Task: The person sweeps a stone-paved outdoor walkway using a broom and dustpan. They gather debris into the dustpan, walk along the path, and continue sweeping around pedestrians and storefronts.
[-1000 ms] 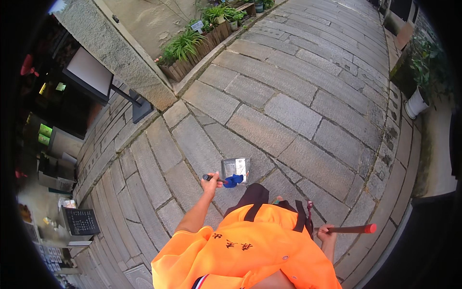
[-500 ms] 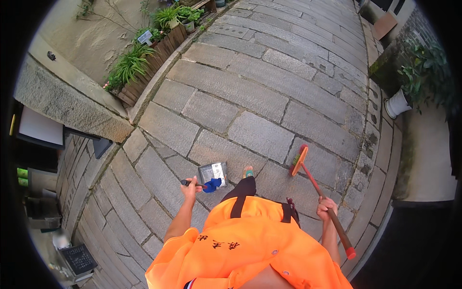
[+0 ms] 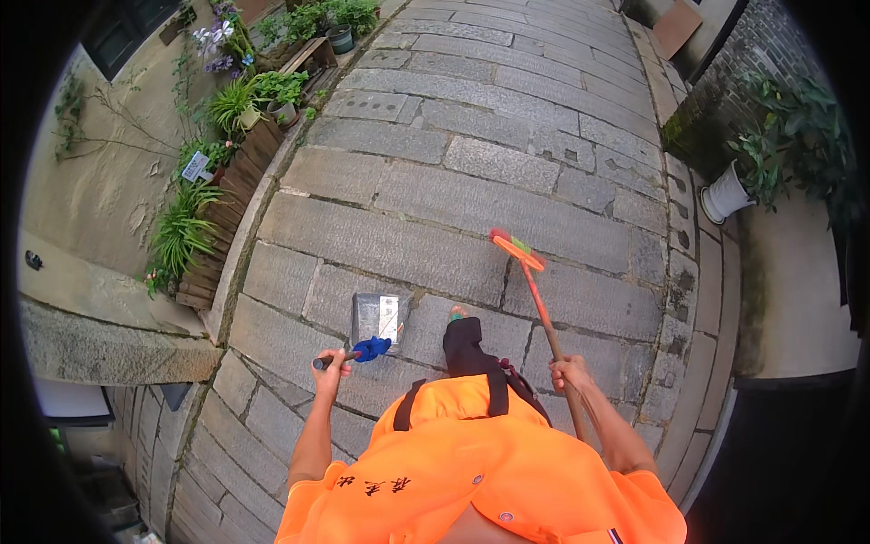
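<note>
My left hand (image 3: 333,364) is closed around the dark handle of a long-handled dustpan (image 3: 366,314). Its grey pan hangs or rests low over the paving; which of the two I cannot tell. A blue cloth or bag (image 3: 372,348) is bunched on the handle just beyond my fingers. On the right, my right hand (image 3: 569,372) grips the brown and red stick of a broom (image 3: 538,297). The broom's orange head, with red and green bristles, is out in front, right of my foot. The lower end of the stick passes beside my orange top.
Grey stone slabs (image 3: 435,195) pave the lane. Along the left wall runs a wooden planter border (image 3: 237,195) with green plants and a small sign (image 3: 196,167). A white pot (image 3: 725,194) with a leafy plant stands by the right wall. A stone ledge (image 3: 118,349) juts out at left.
The broom head has swung forward and left, away from my right side. My right hand has come inward with the stick. The view has shifted ahead along the lane.
</note>
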### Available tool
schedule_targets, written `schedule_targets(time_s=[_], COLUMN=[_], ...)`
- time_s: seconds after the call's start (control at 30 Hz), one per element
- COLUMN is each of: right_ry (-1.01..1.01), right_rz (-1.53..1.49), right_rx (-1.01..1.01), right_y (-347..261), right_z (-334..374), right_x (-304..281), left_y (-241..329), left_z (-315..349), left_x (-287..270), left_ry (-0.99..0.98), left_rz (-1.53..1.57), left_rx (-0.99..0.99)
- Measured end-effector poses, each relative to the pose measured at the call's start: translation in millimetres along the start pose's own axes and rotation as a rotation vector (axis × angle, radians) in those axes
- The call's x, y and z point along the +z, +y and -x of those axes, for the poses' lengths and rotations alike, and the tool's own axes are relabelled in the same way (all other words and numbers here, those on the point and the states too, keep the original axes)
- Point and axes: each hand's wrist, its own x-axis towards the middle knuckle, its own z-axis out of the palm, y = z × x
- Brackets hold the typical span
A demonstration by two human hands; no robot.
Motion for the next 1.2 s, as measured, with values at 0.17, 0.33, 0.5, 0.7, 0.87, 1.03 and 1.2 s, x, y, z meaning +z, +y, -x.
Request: schedule_targets(time_s=[0.17,0.33,0.5,0.7,0.87,1.03,1.2], right_ry=[0.011,0.001,-0.018,-0.017,0.029,-0.142,-0.053], right_rz=[0.342,0.637,0.873,1.055,1.483,0.879,0.848], right_rx=[-0.195,-0.266,-0.271,-0.248,-0.291,0.011,0.047], right_y=[-94,-154,-221,-266,-267,-294,-346], right_z=[-76,-138,-166,-200,-234,-223,-173], right_x=[33,49,110,161,224,255,254], left_y=[86,140,150,143,151,155,149], left_z=[-101,-180,-276,-398,-469,-519,-526], left_x=[35,59,72,92,93,101,94], left_ry=[-0.081,-0.133,-0.238,-0.322,-0.381,-0.411,-0.485], left_rz=[-0.030,-0.124,-0.214,-0.252,-0.258,-0.301,-0.313], left_rx=[0.071,0.101,0.147,0.136,0.100,0.067,0.286])
